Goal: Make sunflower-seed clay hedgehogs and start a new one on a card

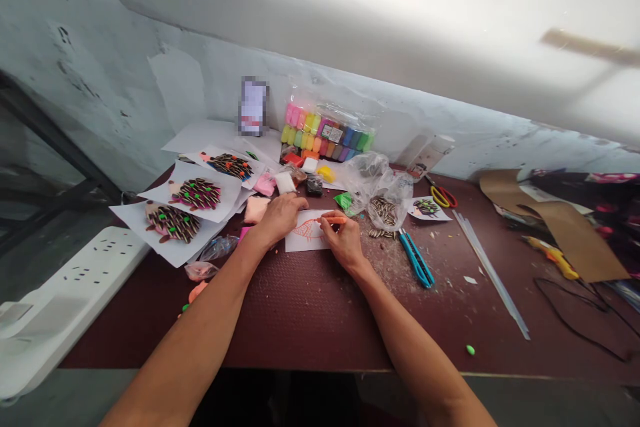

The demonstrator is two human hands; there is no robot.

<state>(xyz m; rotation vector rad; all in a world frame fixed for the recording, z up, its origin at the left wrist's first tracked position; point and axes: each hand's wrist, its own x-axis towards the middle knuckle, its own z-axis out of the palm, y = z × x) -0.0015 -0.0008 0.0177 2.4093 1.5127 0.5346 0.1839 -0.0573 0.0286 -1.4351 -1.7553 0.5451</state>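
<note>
Though wrinkly, see-through seed bag [401, 192] near right hand [345, 239].

from my remote post i recorded the wearer's build over the head feed. left hand [284, 217] and right hand [345, 240] were both bare, with slim fingers; nail detail was too small to read. left forearm [205, 320] and right forearm [405, 333] were bare as far as the lower picture edge, smooth in outline, tapering towards narrow wrists. between them i noted black clothing [260, 397] low in the view; its cut was lost in shadow.
</note>
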